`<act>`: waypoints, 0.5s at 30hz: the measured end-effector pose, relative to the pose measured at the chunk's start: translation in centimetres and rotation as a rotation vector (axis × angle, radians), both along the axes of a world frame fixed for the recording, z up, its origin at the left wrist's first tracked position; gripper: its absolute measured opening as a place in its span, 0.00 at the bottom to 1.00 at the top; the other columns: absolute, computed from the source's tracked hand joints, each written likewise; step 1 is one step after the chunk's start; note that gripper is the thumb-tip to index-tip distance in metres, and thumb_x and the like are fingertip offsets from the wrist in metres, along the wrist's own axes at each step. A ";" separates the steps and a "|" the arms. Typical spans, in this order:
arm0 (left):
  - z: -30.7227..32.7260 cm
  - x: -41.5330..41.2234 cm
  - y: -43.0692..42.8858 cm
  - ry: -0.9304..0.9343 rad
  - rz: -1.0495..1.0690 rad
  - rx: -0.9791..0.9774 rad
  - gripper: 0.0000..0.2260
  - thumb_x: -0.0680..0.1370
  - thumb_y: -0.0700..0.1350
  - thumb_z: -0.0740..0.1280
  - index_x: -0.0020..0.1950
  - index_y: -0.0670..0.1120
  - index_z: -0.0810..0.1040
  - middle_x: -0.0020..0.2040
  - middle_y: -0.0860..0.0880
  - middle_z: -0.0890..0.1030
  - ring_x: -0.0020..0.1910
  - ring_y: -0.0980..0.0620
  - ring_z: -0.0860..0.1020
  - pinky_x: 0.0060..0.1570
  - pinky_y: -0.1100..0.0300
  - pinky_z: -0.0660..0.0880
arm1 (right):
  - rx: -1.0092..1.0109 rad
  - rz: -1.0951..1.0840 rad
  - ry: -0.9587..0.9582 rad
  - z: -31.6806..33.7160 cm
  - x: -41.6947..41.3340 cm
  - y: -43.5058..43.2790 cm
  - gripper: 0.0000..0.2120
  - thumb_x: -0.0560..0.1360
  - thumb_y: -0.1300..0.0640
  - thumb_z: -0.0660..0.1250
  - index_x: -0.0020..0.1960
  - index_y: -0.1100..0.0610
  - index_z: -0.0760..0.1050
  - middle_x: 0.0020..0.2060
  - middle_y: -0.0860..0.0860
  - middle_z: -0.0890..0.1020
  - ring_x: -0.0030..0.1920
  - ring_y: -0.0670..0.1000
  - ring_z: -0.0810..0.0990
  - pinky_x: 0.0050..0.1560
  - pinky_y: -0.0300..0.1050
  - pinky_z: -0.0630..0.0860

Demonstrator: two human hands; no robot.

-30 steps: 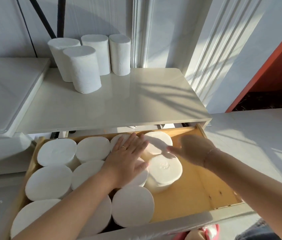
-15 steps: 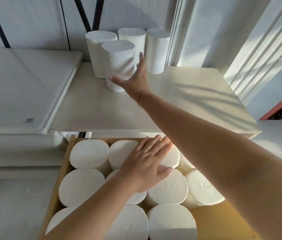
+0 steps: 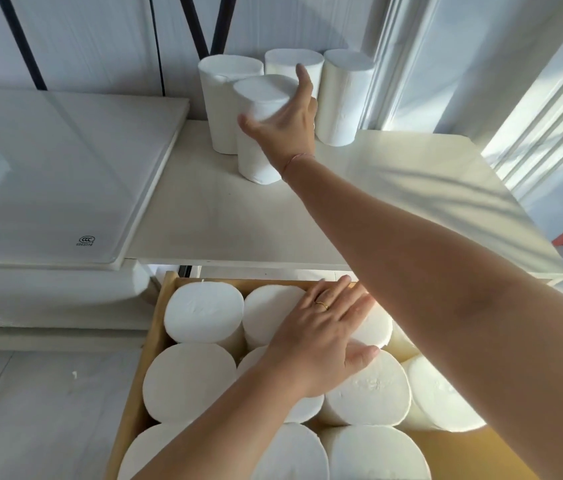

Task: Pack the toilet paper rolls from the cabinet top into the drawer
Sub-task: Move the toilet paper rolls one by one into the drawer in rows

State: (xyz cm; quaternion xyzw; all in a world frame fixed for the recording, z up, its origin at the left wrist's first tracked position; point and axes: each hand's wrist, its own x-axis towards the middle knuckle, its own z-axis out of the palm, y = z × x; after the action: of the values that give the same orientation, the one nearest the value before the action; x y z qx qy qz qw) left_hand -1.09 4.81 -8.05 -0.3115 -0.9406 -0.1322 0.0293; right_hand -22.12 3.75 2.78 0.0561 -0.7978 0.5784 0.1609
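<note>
Several white toilet paper rolls stand upright at the back of the cream cabinet top (image 3: pixel 394 202). My right hand (image 3: pixel 285 124) is wrapped around the front roll (image 3: pixel 259 98), thumb on its left side and fingers on its right. Behind it stand the left roll (image 3: pixel 221 98), the middle roll (image 3: pixel 290 62) and the right roll (image 3: pixel 340 98). Below, the wooden drawer (image 3: pixel 153 344) is pulled out and holds several rolls standing on end. My left hand (image 3: pixel 321 337) lies flat, fingers spread, on top of the packed rolls (image 3: pixel 204 313).
A white board under a glass sheet (image 3: pixel 58 174) lies to the left of the cabinet top. White wall panels and black bars rise behind the rolls. A bare strip of drawer bottom (image 3: pixel 481 455) shows at the right. Pale floor lies left of the drawer.
My right hand rose from the drawer to the cabinet top and has closed around the front roll. My left hand stayed flat on the packed rolls. The view shifted forward.
</note>
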 end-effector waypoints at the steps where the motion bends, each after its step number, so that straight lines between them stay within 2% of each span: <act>1: -0.1 0.0 0.0 -0.003 -0.002 -0.004 0.29 0.79 0.62 0.48 0.77 0.51 0.47 0.78 0.52 0.47 0.76 0.54 0.41 0.73 0.55 0.36 | 0.010 0.014 0.007 0.1 0.4 0.4 0.48 0.62 0.51 0.77 0.75 0.52 0.54 0.64 0.54 0.67 0.63 0.53 0.70 0.65 0.44 0.67; 6: -0.2 -0.2 -0.1 0.005 -0.012 -0.027 0.30 0.79 0.62 0.46 0.77 0.51 0.47 0.78 0.52 0.45 0.76 0.54 0.41 0.73 0.55 0.37 | 0.083 0.096 0.066 -0.1 4.8 4.8 0.43 0.62 0.53 0.79 0.70 0.57 0.61 0.64 0.54 0.68 0.58 0.48 0.68 0.62 0.36 0.65; 10: -0.3 -0.1 0.1 0.028 -0.004 -0.057 0.29 0.79 0.62 0.45 0.77 0.51 0.46 0.78 0.53 0.45 0.76 0.54 0.41 0.73 0.55 0.38 | 0.143 0.131 0.055 0.0 10.0 11.6 0.43 0.63 0.55 0.80 0.70 0.58 0.60 0.65 0.54 0.69 0.65 0.51 0.69 0.67 0.40 0.67; 13: -0.4 0.0 0.2 0.031 0.007 -0.077 0.29 0.79 0.62 0.45 0.77 0.52 0.45 0.78 0.54 0.44 0.75 0.56 0.39 0.73 0.55 0.38 | 0.182 0.133 0.027 0.4 14.1 18.4 0.43 0.63 0.60 0.80 0.70 0.59 0.60 0.62 0.47 0.69 0.61 0.43 0.70 0.64 0.31 0.65; 15: -0.4 0.1 0.3 0.011 0.030 -0.103 0.29 0.79 0.62 0.43 0.76 0.52 0.41 0.77 0.55 0.40 0.74 0.57 0.36 0.73 0.54 0.37 | 0.192 0.121 -0.013 0.7 16.7 23.3 0.43 0.63 0.61 0.80 0.71 0.57 0.60 0.60 0.43 0.69 0.59 0.40 0.70 0.64 0.33 0.67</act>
State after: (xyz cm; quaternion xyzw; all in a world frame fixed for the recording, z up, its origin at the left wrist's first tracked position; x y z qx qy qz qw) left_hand -0.99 5.10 -8.47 -0.2991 -0.9505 -0.0815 0.0205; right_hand -5.46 27.00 3.51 0.1154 -0.8458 0.5082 0.1144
